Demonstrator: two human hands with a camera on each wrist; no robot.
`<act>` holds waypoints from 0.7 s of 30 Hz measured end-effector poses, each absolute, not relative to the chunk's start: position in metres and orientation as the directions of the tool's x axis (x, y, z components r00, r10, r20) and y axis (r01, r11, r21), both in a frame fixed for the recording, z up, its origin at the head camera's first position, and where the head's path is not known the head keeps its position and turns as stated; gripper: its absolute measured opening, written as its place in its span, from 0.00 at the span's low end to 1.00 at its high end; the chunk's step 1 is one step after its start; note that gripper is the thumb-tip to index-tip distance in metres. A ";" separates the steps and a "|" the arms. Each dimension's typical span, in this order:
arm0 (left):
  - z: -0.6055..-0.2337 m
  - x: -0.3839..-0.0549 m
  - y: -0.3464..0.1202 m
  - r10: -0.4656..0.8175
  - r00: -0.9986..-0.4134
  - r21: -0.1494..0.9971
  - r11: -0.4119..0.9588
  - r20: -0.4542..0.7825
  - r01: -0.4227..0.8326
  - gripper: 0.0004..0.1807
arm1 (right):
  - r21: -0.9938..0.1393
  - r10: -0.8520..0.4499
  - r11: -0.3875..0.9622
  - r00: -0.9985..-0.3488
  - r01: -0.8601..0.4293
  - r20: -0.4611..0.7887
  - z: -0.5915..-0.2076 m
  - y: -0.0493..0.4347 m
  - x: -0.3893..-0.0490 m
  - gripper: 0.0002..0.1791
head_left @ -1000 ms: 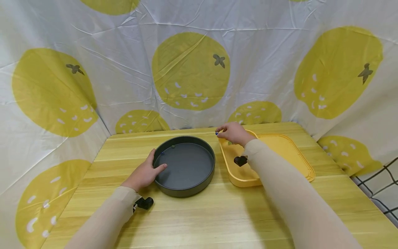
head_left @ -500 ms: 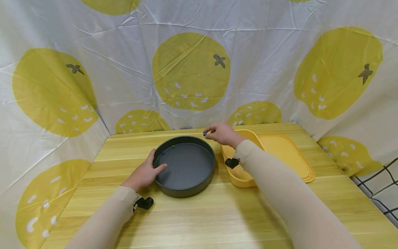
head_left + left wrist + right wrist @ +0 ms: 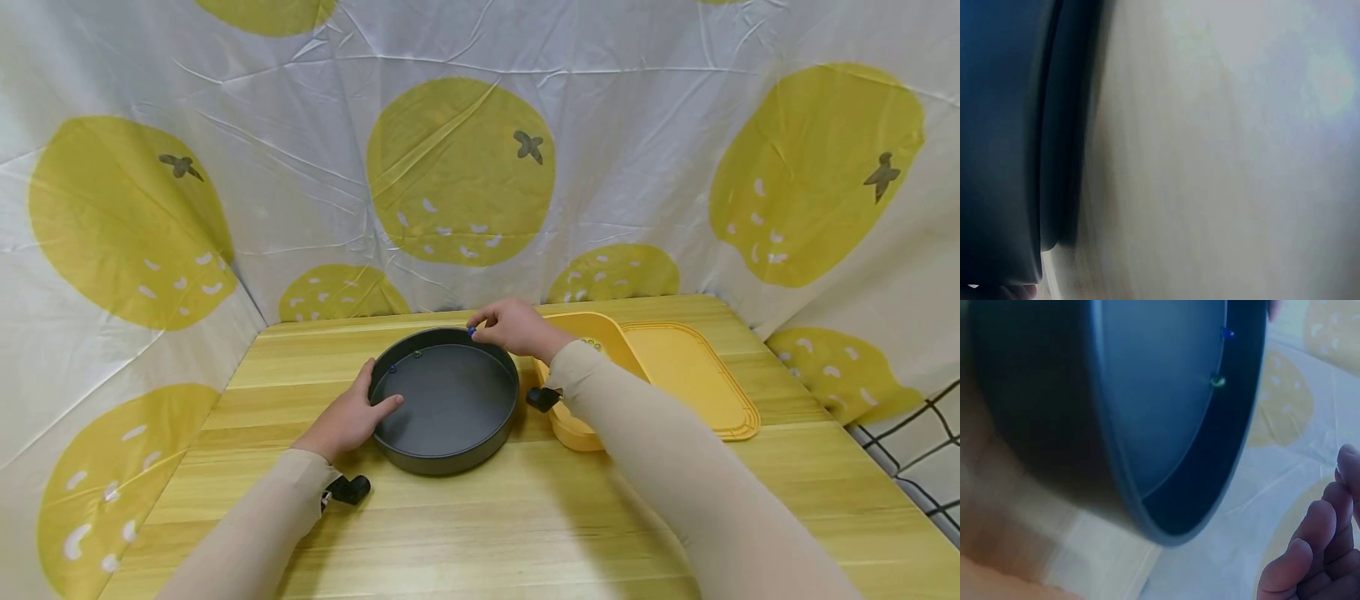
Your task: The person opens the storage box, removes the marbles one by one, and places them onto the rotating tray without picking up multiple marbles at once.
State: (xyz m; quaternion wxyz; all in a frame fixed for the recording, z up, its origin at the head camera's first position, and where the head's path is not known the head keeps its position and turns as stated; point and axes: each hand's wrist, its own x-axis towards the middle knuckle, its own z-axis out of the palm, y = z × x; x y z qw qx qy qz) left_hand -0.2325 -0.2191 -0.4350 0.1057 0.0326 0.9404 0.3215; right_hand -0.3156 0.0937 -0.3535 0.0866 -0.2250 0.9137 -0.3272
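A dark grey round cake pan [image 3: 453, 404] stands on the table, with my left hand [image 3: 345, 423] holding its left side, thumb over the rim and fingers along the outer wall. Between thumb and fingertips, my right hand [image 3: 517, 327] pinches a blue marble [image 3: 472, 331] over the pan's far right rim. Inside the pan, a blue marble [image 3: 1227, 332] and a green one [image 3: 1217, 380] lie against the far wall. In the right wrist view the pinched marble is hidden. The left wrist view has mostly the pan's side and blurred table.
Right of the pan stands a yellow box [image 3: 576, 439], partly behind the right forearm, with several greenish marbles [image 3: 592, 343] in it. A flat yellow lid [image 3: 686, 375] lies beside it. A lemon-print curtain [image 3: 457, 175] hangs behind the wooden table [image 3: 450, 533].
My right hand has moved left with the blue marble, from above the yellow box to the pan's far right rim. The left hand and the pan have stayed put.
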 end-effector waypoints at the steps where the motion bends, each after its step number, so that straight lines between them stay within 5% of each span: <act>1: -0.435 -0.233 -0.219 0.129 -0.976 0.612 0.791 -0.178 -0.007 0.56 | -0.641 -0.472 0.680 -0.882 -0.356 -0.010 -0.353 0.092 -0.315 0.17; 21: -0.435 -0.233 -0.219 0.122 -0.975 0.609 0.793 -0.187 -0.018 0.57 | -0.633 -0.539 0.648 -0.842 -0.424 0.012 -0.357 0.066 -0.308 0.16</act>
